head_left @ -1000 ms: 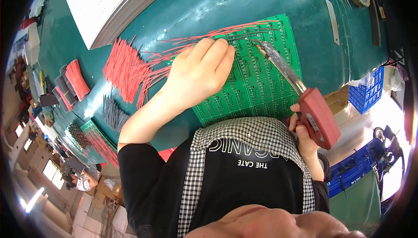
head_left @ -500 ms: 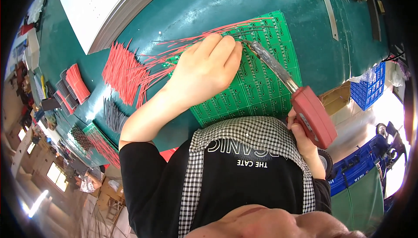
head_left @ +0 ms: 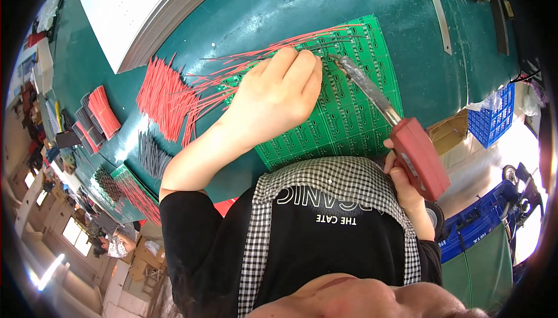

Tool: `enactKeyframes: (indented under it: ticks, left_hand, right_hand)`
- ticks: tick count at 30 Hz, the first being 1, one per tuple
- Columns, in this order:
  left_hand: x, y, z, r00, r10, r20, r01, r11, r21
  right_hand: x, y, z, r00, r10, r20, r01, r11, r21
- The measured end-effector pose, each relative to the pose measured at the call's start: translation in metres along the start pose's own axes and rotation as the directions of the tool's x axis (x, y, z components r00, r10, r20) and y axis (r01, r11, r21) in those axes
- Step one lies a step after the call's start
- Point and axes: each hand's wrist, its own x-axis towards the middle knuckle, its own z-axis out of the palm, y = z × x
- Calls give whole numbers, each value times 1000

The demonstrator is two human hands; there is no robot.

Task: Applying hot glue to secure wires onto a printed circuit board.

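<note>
My left hand [head_left: 273,97] lies on a green circuit board panel [head_left: 343,120], fingers curled and pinching thin red wires [head_left: 232,79] against its upper part. My right hand [head_left: 404,187] grips the red handle of a soldering iron [head_left: 415,155]. The iron's metal shaft slants up to the left, and its tip [head_left: 336,61] touches the board just right of my left fingertips. Several red wires fan out from the board's top edge across the dark green table [head_left: 279,4].
A loose pile of red wires [head_left: 163,94] lies left of the board, with bundles of red and grey wires [head_left: 96,114] further left. A stack of white sheets [head_left: 139,4] sits at the top left. A blue crate [head_left: 494,114] stands at the right.
My left hand has slid a little to the right along the board's top. The soldering iron's tip has followed leftward and now sits close to my fingertips.
</note>
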Motion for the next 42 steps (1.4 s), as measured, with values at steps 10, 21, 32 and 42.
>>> enactKeyframes:
  ticks: [10, 21, 32, 42]
  left_hand:
    - [5, -3, 1, 998, -40, -56, 31, 989, -141]
    - [18, 2, 9, 997, -13, -81, 2, 991, -133]
    - [18, 6, 9, 999, -12, -49, 8, 998, -68]
    - [20, 0, 17, 979, 106, -176, -100, 994, 46]
  right_hand:
    - [7, -15, 3, 997, 75, -13, -67, 946, 316]
    - [7, -5, -2, 992, 129, -1, -120, 922, 368]
    - [1, 5, -6, 996, 89, 1, -89, 988, 128]
    - [8, -10, 0, 987, 152, -55, -112, 890, 442]
